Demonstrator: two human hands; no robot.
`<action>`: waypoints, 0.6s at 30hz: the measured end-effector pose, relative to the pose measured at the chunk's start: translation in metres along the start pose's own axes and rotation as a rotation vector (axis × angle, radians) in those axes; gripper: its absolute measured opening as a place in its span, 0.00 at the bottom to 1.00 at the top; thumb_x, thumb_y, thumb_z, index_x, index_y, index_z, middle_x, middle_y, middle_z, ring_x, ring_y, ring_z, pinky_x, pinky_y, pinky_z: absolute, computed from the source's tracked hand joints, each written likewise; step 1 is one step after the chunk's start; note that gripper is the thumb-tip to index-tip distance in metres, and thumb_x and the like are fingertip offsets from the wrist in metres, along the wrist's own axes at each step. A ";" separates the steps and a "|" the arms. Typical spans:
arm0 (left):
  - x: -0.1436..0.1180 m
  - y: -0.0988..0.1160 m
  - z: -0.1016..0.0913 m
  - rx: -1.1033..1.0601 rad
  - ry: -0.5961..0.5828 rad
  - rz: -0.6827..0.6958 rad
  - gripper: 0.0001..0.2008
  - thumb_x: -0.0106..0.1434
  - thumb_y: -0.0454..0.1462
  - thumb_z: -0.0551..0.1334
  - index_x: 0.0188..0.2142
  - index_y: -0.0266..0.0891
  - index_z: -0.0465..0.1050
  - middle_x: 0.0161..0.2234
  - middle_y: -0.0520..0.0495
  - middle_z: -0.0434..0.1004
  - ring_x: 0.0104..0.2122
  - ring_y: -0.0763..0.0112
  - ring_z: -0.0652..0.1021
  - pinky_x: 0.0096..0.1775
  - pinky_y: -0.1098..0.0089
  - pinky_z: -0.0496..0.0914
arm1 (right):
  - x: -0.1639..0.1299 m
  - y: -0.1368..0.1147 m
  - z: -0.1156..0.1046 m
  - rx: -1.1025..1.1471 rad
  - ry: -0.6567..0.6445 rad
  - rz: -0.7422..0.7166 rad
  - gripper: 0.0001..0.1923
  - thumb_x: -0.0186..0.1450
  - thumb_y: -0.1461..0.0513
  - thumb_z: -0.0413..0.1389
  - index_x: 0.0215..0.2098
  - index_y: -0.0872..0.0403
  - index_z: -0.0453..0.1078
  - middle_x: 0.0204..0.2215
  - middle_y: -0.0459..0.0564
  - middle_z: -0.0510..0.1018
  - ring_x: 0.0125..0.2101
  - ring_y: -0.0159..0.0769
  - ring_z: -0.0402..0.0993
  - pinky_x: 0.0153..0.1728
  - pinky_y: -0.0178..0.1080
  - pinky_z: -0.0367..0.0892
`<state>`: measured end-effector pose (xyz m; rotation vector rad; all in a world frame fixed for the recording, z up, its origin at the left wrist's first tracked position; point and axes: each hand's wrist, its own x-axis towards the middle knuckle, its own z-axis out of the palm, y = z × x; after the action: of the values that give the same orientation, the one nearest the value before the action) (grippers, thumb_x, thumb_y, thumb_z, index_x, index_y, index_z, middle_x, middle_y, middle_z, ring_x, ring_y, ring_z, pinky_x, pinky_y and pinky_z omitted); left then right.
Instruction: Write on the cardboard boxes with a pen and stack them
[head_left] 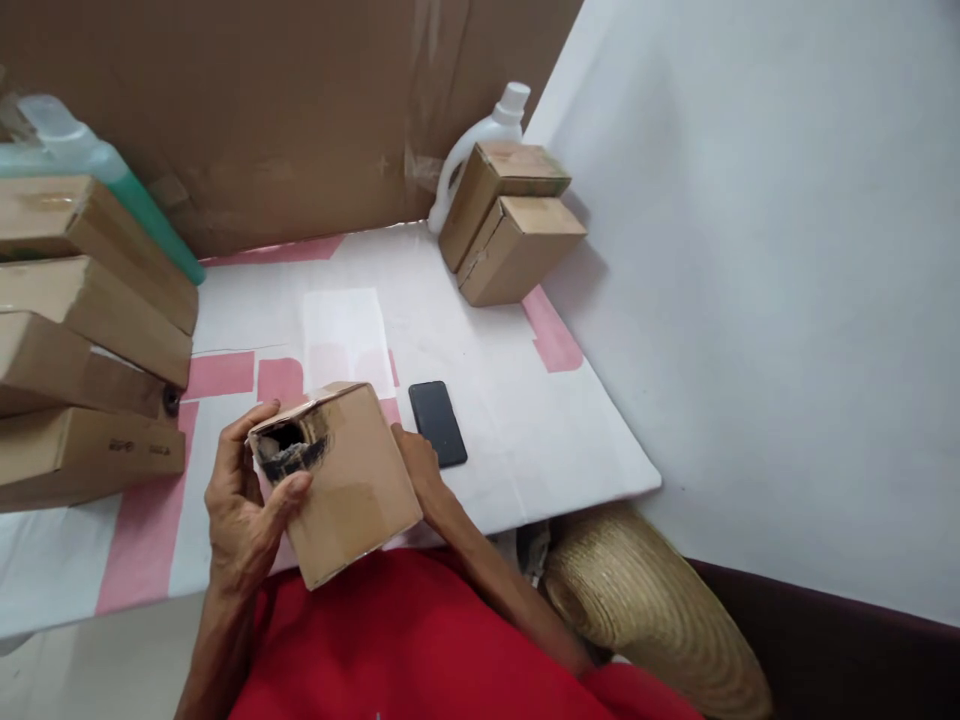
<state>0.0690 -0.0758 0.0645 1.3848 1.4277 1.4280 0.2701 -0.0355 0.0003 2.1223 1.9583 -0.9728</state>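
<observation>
Two hands hold up a cardboard box with a hole in it.
The cardboard box (367,490) is tipped over the near edge of the counter (540,430), close to the red shirt (420,640). The left hand (244,500) grips its left side, with the thumb just below the torn, black-edged hole (285,437); that grip likely stops the box from slipping and leaves the hole easy to see. The right hand (418,462) is at the other side, maybe to help hold it up, but its fingertips are hidden, so I cannot tell how tight it is. A black phone (438,424) lies flat near that hand. More boxes (124,315) are piled at the left, and two small boxes (525,245) stand by a white jug (484,130), perhaps to be out of the way.
</observation>
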 end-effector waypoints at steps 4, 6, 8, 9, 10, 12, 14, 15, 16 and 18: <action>0.003 0.004 -0.001 0.019 -0.016 -0.027 0.33 0.59 0.49 0.74 0.61 0.45 0.72 0.54 0.44 0.77 0.51 0.62 0.78 0.53 0.69 0.72 | -0.010 -0.002 0.000 0.016 0.020 -0.001 0.14 0.77 0.57 0.50 0.54 0.54 0.72 0.48 0.59 0.83 0.46 0.46 0.82 0.38 0.39 0.67; 0.005 0.006 -0.003 0.054 -0.031 -0.059 0.33 0.59 0.49 0.74 0.61 0.45 0.72 0.54 0.44 0.77 0.50 0.62 0.78 0.51 0.68 0.73 | -0.012 0.010 -0.006 0.019 0.096 0.002 0.14 0.77 0.55 0.51 0.54 0.54 0.71 0.50 0.59 0.81 0.47 0.46 0.81 0.42 0.40 0.68; 0.006 0.007 -0.006 0.088 -0.047 -0.082 0.33 0.60 0.50 0.73 0.61 0.45 0.71 0.55 0.44 0.77 0.52 0.60 0.78 0.52 0.66 0.73 | -0.012 0.026 -0.010 0.000 0.248 0.037 0.17 0.76 0.53 0.54 0.55 0.55 0.69 0.53 0.60 0.78 0.51 0.47 0.77 0.45 0.41 0.68; 0.006 0.008 -0.008 0.103 -0.061 -0.090 0.33 0.60 0.50 0.72 0.62 0.46 0.71 0.56 0.44 0.76 0.53 0.58 0.78 0.53 0.65 0.73 | -0.012 0.035 -0.011 -0.021 0.322 0.076 0.19 0.75 0.52 0.56 0.56 0.57 0.68 0.55 0.61 0.76 0.53 0.49 0.75 0.47 0.43 0.68; 0.007 0.008 -0.009 0.120 -0.079 -0.094 0.34 0.60 0.51 0.72 0.63 0.46 0.70 0.58 0.44 0.75 0.54 0.56 0.77 0.55 0.63 0.73 | -0.011 0.043 -0.012 -0.042 0.367 0.127 0.23 0.73 0.51 0.59 0.57 0.58 0.68 0.56 0.63 0.75 0.55 0.52 0.73 0.49 0.45 0.68; 0.007 0.009 -0.012 0.162 -0.131 -0.085 0.36 0.59 0.51 0.72 0.64 0.48 0.68 0.60 0.43 0.72 0.58 0.52 0.75 0.58 0.58 0.72 | -0.008 0.057 -0.013 -0.057 0.359 0.221 0.28 0.68 0.50 0.64 0.56 0.61 0.67 0.56 0.67 0.74 0.56 0.57 0.71 0.50 0.48 0.68; 0.006 0.010 -0.013 0.199 -0.192 -0.071 0.37 0.59 0.51 0.72 0.66 0.49 0.67 0.62 0.42 0.70 0.61 0.47 0.73 0.63 0.53 0.68 | -0.004 0.066 -0.012 -0.006 0.308 0.254 0.31 0.66 0.48 0.66 0.55 0.63 0.68 0.54 0.68 0.75 0.56 0.58 0.72 0.50 0.48 0.68; 0.006 0.010 -0.014 0.212 -0.221 -0.062 0.38 0.60 0.51 0.72 0.66 0.49 0.66 0.64 0.42 0.69 0.62 0.46 0.71 0.65 0.50 0.66 | -0.001 0.070 -0.011 0.039 0.297 0.253 0.32 0.64 0.48 0.67 0.55 0.63 0.68 0.53 0.68 0.76 0.55 0.58 0.72 0.49 0.47 0.68; 0.005 0.010 -0.014 0.221 -0.248 -0.055 0.38 0.60 0.51 0.71 0.67 0.49 0.65 0.65 0.41 0.67 0.63 0.45 0.70 0.66 0.49 0.64 | 0.002 0.072 -0.011 0.091 0.301 0.249 0.34 0.62 0.48 0.69 0.54 0.63 0.68 0.53 0.68 0.76 0.54 0.57 0.73 0.48 0.46 0.68; 0.003 0.011 -0.015 0.223 -0.284 -0.047 0.39 0.60 0.51 0.71 0.68 0.49 0.64 0.66 0.41 0.66 0.64 0.43 0.69 0.68 0.46 0.61 | 0.008 0.077 -0.008 0.207 0.313 0.243 0.33 0.59 0.48 0.70 0.52 0.62 0.69 0.50 0.66 0.79 0.51 0.55 0.76 0.46 0.44 0.68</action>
<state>0.0568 -0.0787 0.0779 1.6083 1.4517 1.0169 0.3442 -0.0381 -0.0240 2.6959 1.7190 -0.8763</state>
